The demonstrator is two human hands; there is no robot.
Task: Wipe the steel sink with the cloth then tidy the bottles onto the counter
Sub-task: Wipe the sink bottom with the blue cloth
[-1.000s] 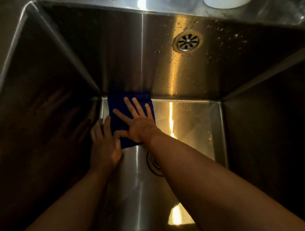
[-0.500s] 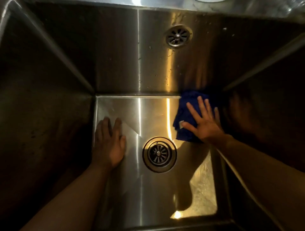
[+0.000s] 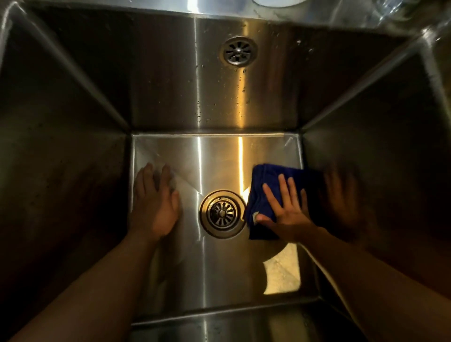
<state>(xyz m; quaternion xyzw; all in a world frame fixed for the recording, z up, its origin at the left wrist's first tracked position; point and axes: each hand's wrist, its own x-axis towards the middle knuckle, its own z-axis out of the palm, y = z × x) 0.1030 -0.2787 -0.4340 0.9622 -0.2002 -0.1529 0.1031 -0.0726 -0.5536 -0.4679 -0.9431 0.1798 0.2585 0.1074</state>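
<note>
The cloth (image 3: pixel 268 185), dark blue and folded, lies on the floor of the steel sink (image 3: pixel 219 280), directly under the right hand (image 3: pixel 288 214). On my feed that hand is flat and wide open. Its fingers are straight and spread, the palm presses down on the fabric, and nothing is curled round it. The cloth extends past the fingertips toward the back wall. On the thumb side its edge reaches the rim of the drain (image 3: pixel 222 213). A small pale tag (image 3: pixel 255 216) sits just beside the thumb tip. On the little-finger side the cloth runs up to the sink's right wall, where I see a smeared reflection of the hand.

Across the drain from the grip, the left hand (image 3: pixel 156 207) rests palm-down on bare steel with its fingers straight and close together, holding nothing. Its outer edge lies near the left wall.

Well beyond the right fingertips, high on the back wall, is a round overflow grille (image 3: pixel 238 51) with water drops scattered around it. On the rim above it I can see the edge of a white object (image 3: pixel 278 2) and, off to the right, something clear and glassy (image 3: pixel 390 9) that is too blurred to name.
</note>
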